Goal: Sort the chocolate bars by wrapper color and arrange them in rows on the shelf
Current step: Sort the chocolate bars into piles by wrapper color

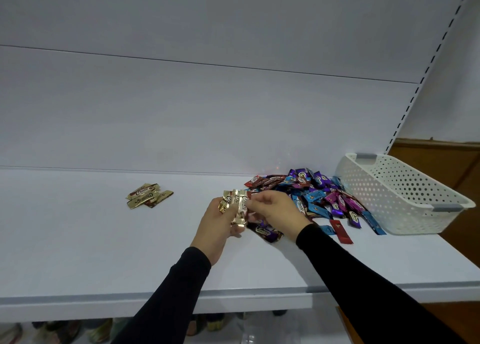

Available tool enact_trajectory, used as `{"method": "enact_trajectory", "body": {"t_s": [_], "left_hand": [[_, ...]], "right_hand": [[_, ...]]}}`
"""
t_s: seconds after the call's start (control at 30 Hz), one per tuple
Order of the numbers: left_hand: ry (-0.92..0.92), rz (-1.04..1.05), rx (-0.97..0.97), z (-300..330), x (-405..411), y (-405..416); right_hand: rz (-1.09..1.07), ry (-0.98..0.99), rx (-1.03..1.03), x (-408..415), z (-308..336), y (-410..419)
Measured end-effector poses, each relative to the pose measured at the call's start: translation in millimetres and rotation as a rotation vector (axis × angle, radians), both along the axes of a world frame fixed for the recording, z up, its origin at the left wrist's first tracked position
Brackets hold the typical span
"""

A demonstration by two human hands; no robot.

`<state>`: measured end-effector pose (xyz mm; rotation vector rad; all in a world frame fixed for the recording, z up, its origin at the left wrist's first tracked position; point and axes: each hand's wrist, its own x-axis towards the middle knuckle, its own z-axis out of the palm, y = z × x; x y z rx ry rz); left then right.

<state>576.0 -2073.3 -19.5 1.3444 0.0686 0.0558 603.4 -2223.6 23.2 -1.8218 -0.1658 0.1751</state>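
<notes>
While the left hand (217, 222) gripped a bunch of gold bars (237, 206), the right hand (275, 209) pinched one of them. Mixed pile (309, 195) lay just right, touching the white basket (400, 195); sorted gold bars (148, 195) sat left, bare shelf (78, 239) between them and the front edge.

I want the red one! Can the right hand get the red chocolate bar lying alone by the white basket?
Probably yes: the red chocolate bar lies uncovered on the shelf beside the right hand, though its fingers pinch gold-wrapped bars.
</notes>
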Motion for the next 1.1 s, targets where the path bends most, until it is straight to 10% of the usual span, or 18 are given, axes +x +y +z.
{"method": "enact_trajectory", "body": {"t_s": [0.13, 0.37, 0.67, 1.1], "left_hand": [[-0.025, -0.009, 0.041, -3.5, -1.5, 0.1], [0.026, 0.076, -0.052, -2.2, 3.1, 2.3], [0.034, 0.069, -0.054, -2.9, 3.9, 1.1], [0.035, 0.075, 0.002, -3.8, 6.0, 2.4]], "right_hand": [[0.014, 0.024, 0.041, -6.1, 0.5, 8.3], [-0.288, -0.403, -0.719, 13.2, -0.7, -51.2], [-0.204, -0.495, -1.07, 29.0, -19.4, -46.5], [-0.292, -0.413, -1.1, 34.7, -15.6, -31.8]]}}
